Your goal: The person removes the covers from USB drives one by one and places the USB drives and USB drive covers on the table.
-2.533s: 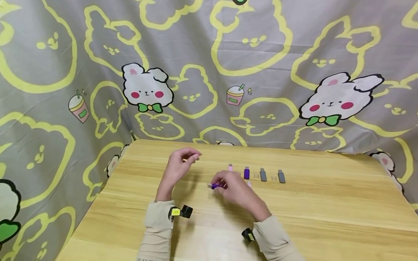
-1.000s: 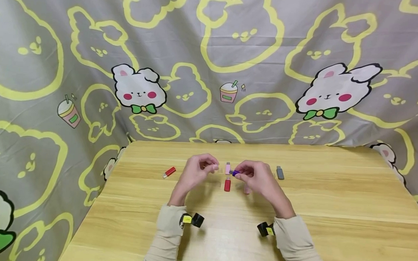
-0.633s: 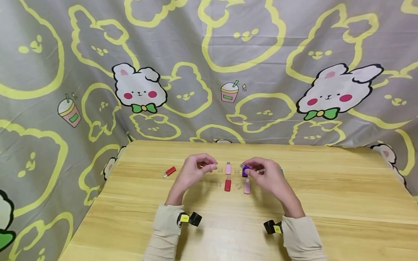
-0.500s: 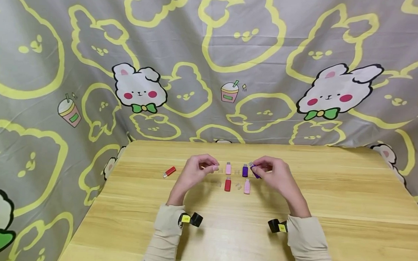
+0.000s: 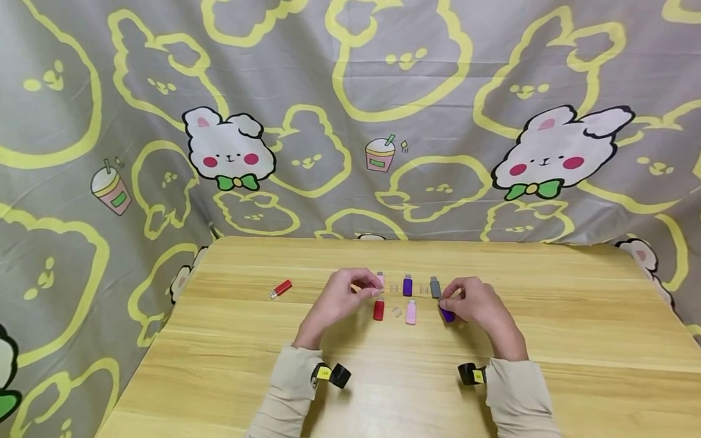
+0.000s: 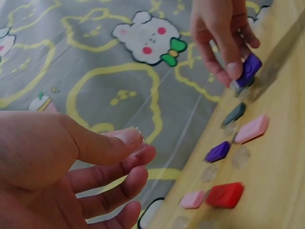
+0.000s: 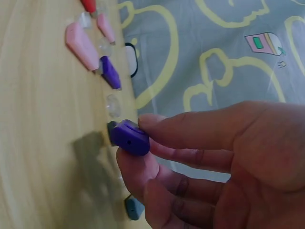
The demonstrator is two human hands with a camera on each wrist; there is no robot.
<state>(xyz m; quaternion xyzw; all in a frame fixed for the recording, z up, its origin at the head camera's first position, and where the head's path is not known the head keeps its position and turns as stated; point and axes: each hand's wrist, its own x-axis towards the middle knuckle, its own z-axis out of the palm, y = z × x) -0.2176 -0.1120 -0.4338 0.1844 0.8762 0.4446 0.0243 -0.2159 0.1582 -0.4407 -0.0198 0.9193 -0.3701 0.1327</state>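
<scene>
My right hand (image 5: pixel 469 300) pinches a purple USB stick (image 7: pixel 131 138) between thumb and fingers, just above the table at the right end of the front row. In the left wrist view its metal plug points down toward the tabletop. My left hand (image 5: pixel 348 293) pinches a small clear plastic cap (image 6: pixel 139 143) between thumb and index finger, over the left end of the rows. Lying on the table between the hands are a pink stick (image 5: pixel 411 312), a red stick (image 5: pixel 379 309), another purple stick (image 5: pixel 407 286) and a grey stick (image 5: pixel 435 288).
Loose clear caps (image 5: pixel 394 288) lie between the sticks. A second red stick (image 5: pixel 281 289) lies apart at the left. Another grey stick (image 7: pixel 134 208) shows beneath my right hand in the right wrist view. A patterned curtain (image 5: pixel 342 115) hangs behind the wooden table (image 5: pixel 391 388).
My right hand has carried the purple stick rightward, past the pink stick, and then lowered it toward the front row. My left hand has moved right since the oldest frame.
</scene>
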